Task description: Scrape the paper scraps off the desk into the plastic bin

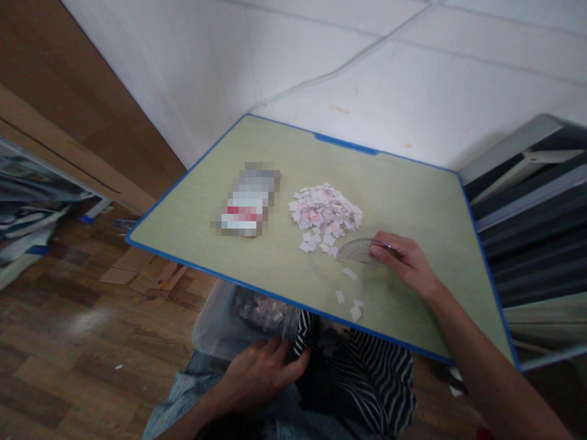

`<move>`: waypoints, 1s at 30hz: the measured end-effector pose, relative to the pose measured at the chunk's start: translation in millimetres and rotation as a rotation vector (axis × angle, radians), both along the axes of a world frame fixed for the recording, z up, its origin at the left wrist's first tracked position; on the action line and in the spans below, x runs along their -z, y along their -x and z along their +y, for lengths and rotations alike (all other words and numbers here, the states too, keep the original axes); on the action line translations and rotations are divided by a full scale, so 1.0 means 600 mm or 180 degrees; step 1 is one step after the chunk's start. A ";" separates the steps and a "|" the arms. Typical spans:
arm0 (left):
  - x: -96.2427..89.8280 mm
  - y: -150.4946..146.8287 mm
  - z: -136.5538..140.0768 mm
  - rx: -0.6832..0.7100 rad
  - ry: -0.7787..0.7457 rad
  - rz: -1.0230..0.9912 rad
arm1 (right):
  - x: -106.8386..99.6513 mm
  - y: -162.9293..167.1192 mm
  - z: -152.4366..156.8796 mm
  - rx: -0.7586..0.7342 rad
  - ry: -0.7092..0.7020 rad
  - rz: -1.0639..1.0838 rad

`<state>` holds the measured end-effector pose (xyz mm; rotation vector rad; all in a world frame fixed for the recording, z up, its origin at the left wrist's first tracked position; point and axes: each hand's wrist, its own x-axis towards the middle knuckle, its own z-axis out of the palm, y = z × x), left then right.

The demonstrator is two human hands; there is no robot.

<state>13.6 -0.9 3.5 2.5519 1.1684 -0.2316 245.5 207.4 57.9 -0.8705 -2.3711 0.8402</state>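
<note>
My right hand (398, 256) is closed on a clear protractor (355, 249), held low over the tabletop. The protractor's left end is beside small paper pieces at the near edge of a paper pile (325, 211). Several loose paper scraps (350, 273) lie between the pile and the table's front edge. Below that edge, my left hand (261, 370) lies over my lap at the near side of a clear plastic bin (215, 324). Its thumb is spread from the fingers, and the fingertips are partly hidden. Paper pieces (263, 308) are inside the bin.
The pale green folding table (413, 195) has a blue rim and stands close to a white wall. A pixelated object (247, 201) lies left of the pile. Black-and-white striped cloth (367, 373) hangs under the front edge. Flattened cardboard (142, 272) is on the wooden floor.
</note>
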 end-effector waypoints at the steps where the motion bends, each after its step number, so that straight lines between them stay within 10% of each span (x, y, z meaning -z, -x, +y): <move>1: 0.001 0.000 -0.001 0.0003 0.0000 0.0001 | -0.001 0.000 0.000 -0.0042 0.0019 -0.0029; 14: 0.003 -0.001 -0.001 -0.0037 -0.0018 0.0050 | -0.021 -0.020 -0.002 -0.0188 0.0388 -0.0227; 30: 0.004 0.000 -0.004 -0.0035 -0.0056 0.0026 | -0.002 -0.005 0.003 0.0485 -0.0249 0.0025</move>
